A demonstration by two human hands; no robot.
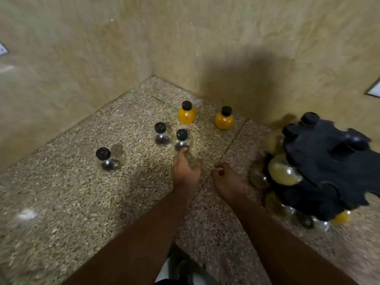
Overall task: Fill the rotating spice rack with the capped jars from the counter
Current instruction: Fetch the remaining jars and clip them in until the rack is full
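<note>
Five black-capped round jars stand on the speckled counter (72, 202). Two hold orange powder: one (186, 115) at the back, one (224, 120) to its right. Three look clear: one (162, 136), one (181, 140) beside it, one (107, 160) farther left. My left hand (185, 169) reaches forward, fingers apart, one fingertip touching the base of the nearer middle clear jar. My right hand (226, 179) hovers loosely curled and holds nothing, just left of the black spice rack (320, 161), which carries several jars.
Beige tiled walls meet in a corner behind the jars. A seam in the counter runs diagonally between my hands. The rack stands at the right, close to the wall. A dark object shows below the counter's front edge.
</note>
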